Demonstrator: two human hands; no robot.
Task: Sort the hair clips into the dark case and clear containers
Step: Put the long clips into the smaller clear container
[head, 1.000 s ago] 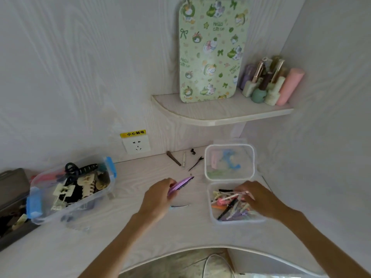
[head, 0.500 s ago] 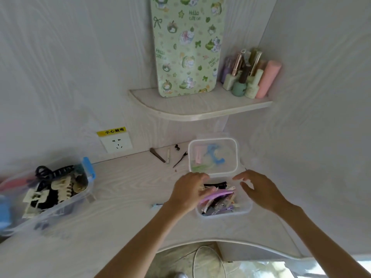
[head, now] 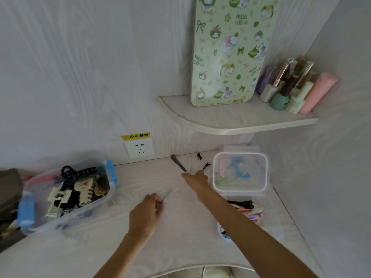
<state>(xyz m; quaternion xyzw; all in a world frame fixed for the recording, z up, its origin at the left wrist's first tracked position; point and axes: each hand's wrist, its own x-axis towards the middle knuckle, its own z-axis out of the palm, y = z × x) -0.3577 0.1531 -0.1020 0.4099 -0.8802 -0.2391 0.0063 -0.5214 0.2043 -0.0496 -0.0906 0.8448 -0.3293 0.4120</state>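
My left hand (head: 147,209) pinches a thin silver-blue clip (head: 165,198) that lies on the white desk (head: 96,249). Stretched toward the back wall, my right hand (head: 195,179) has straight fingers just short of a brown clip (head: 178,165), a white clip (head: 189,166), a black clip (head: 205,166) and a tiny black claw (head: 199,156). A small clear container (head: 259,221) of slim coloured clips is partly hidden by my right arm. Behind it stands a lidded clear container (head: 240,189) with a blue clip inside. A large clear box (head: 111,189) of claw clips and the dark case (head: 10,181) are at the left.
A wall socket (head: 139,149) with a yellow label sits above the desk's back edge. A corner shelf (head: 241,125) overhead carries a green patterned board (head: 230,51) and several bottles (head: 291,91). The desk's curved front edge is close to me.
The purple clip left my left hand and lies in the small container. My left hand moved left onto the thin clip. My right hand crossed from the container toward the loose clips at the wall.
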